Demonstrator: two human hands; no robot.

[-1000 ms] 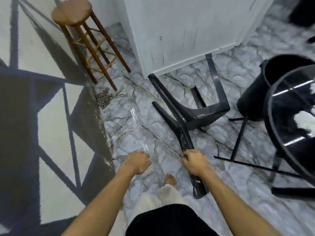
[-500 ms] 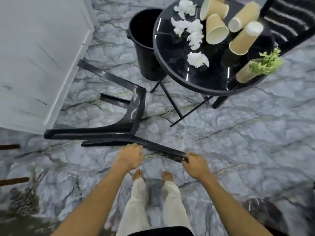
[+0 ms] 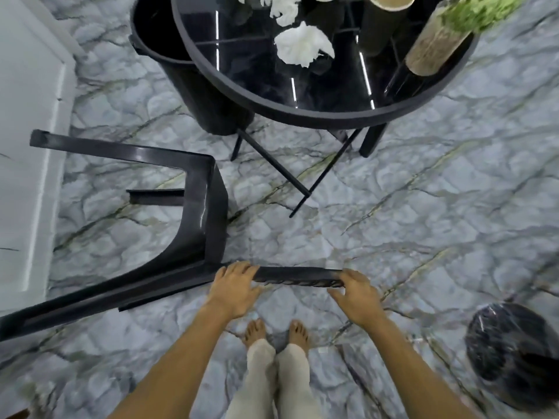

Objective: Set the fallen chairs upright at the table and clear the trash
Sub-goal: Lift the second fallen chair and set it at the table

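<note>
Person stood barefoot on the grey marble-patterned floor (image 3: 423,225), both hands on the top edge of the backrest of a fallen black plastic chair (image 3: 193,225). Left hand (image 3: 234,290) lay over the edge near where backrest meets seat, fingers curled over it w/ the palm on top. Right hand (image 3: 355,293) was at the backrest's far end, fingers bent round it, thumb spread out below. Chair lay on its side, legs pointing left toward the white panelled wall (image 3: 27,146). Just beyond, a round black glass-topped table (image 3: 302,116) carried crumpled white tissues (image 3: 302,46), a tan paper cup (image 3: 387,4) & a small potted green plant (image 3: 444,37). A black plastic bin (image 3: 181,77) stood partly under the table's left rim.
</note>
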